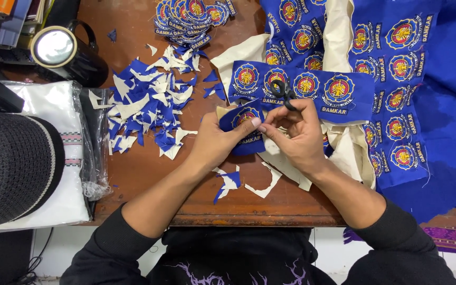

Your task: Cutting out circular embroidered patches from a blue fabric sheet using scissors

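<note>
Already a stack of trimmed badges [191, 18] and blue-white offcuts [149, 103] cover the tabletop [133, 174]; many uncut badges remain on the blue cloth [397, 79]. Left hand [215, 142] pinches one badge [244, 129]; right hand [296, 137] closes around small black scissors [285, 94], seemingly mid-cut.

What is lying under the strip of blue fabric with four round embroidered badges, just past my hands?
Under the blue strip, cream backing cloth sticks out at its left, with more blue badge fabric behind. The table beneath is covered there.
</note>
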